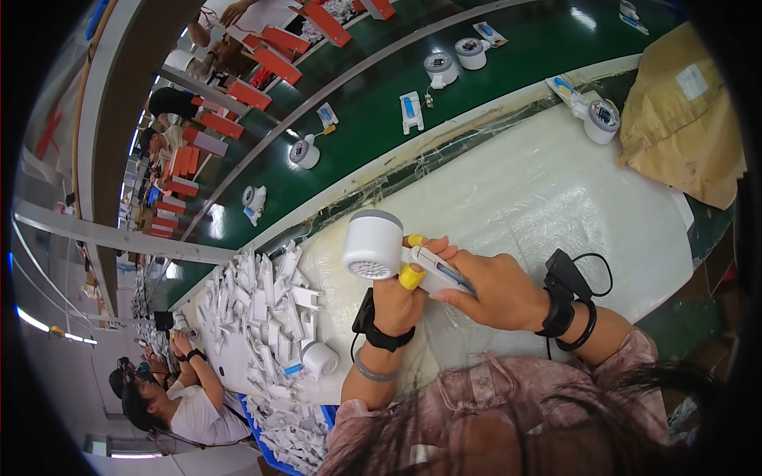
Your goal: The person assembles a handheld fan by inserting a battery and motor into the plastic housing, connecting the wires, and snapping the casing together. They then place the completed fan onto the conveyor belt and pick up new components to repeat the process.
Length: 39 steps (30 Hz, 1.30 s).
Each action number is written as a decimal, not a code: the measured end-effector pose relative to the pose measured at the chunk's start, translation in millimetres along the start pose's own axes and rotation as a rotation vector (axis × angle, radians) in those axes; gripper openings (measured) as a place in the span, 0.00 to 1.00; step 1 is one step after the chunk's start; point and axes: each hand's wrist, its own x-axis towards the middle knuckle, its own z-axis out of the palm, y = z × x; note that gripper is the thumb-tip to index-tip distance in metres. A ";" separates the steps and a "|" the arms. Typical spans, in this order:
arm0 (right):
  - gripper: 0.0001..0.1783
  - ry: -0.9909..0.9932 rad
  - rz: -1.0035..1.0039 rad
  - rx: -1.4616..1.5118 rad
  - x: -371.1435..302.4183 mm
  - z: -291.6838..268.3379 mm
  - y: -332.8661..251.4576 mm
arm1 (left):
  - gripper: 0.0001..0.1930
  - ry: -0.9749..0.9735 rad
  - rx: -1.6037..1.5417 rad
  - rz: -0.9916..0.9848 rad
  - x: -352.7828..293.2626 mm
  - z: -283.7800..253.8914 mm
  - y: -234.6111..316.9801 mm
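Two bare hands work a single white device (373, 246) above the plastic-covered table (548, 170), near the middle of the view; its round head, with a grey rim and a perforated face, points to the left, and its handle (436, 284) slants down to the right, showing a long groove with a blue-grey strip (449, 273) inside. The left hand (395, 305) supports the device from below near the neck, its thumb, in a yellow cover (410, 277), bent against the handle, its other fingers largely hidden; the right hand (508, 289) pinches the far end of the handle between thumb and fingers. A second yellow cover shows above the handle, though to which hand it belongs cannot be told. To the left lies a heap of white plastic pieces (266, 309), a loose round unit (321, 358) at its edge; further devices (441, 70) lie on the green belt (361, 131) beyond. The step in hand appears to be seating or adjusting a part in the handle; the next move would call for a steady left-hand hold at the neck and even right-thumb pressure along the groove, lest the part sit crooked.
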 end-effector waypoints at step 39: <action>0.18 -0.145 0.318 0.519 3.2 10.5 12.2 | 0.22 0.040 -0.264 0.004 9.5 -7.8 5.1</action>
